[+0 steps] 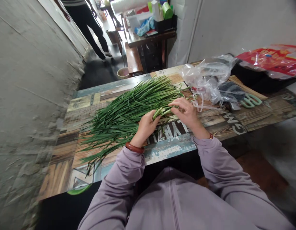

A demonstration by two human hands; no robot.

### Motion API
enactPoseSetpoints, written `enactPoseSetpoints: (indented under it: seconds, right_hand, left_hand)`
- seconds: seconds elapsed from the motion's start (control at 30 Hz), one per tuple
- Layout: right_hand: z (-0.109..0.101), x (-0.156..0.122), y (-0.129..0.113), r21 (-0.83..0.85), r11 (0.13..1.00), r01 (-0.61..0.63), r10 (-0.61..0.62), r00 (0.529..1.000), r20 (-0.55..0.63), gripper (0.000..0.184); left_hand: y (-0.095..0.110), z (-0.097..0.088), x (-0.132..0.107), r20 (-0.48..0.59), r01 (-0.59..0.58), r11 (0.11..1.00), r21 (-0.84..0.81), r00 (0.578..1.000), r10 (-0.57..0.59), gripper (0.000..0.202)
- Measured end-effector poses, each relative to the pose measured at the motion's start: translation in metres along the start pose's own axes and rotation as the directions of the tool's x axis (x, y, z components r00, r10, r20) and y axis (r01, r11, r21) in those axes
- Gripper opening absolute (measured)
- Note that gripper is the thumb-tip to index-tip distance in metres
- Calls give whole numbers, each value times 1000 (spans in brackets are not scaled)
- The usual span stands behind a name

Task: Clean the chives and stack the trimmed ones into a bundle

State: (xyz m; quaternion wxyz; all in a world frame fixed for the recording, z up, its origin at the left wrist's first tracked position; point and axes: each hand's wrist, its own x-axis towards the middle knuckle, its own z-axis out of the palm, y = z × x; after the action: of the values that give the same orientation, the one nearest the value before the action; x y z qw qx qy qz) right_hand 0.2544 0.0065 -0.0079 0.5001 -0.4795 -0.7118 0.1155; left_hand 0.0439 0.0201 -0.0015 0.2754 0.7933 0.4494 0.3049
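A large heap of garlic chives (128, 105) lies on the patterned wooden table (162, 155), long green leaves to the left and pale stem ends to the right. My left hand (148, 124) is closed around a small bunch of chives (159, 112), the cut ends poking out past the thumb. Close beside it, my right hand (185, 113) has thumb and forefinger pinched at the tip of a stem from that bunch. Small trimmings lie on the table to the right of the stem ends.
Clear plastic bags (210, 80), green-handled scissors (250, 100) and a red plastic package (272, 59) occupy the table's right side. Beyond stand a side table (151, 39) with boxes, a bench (133, 59) and a basket (123, 73). A person (87, 24) is in the passage at the back left.
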Motion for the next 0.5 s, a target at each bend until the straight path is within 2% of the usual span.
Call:
enactPoseSetpoints:
  seconds: [0.1,0.17,0.33,0.5]
  right_hand:
    - [7,-3,-3,-19,997,74,-71,988,138,13]
    - [10,-4,-2,-70,992,107,-93,980,178,15]
    - [15,-5,1,-100,985,139,-123,982,147,21]
    - [18,-12,3,-178,982,63,-35,987,156,22]
  left_hand:
    - [1,0,0,10,-20,999,46,1000,19,16]
    - [1,0,-1,19,-28,998,59,999,27,14]
    - [4,1,-3,28,-10,982,188,1000,5,16]
    - [12,7,-12,62,-50,923,382,998,29,14]
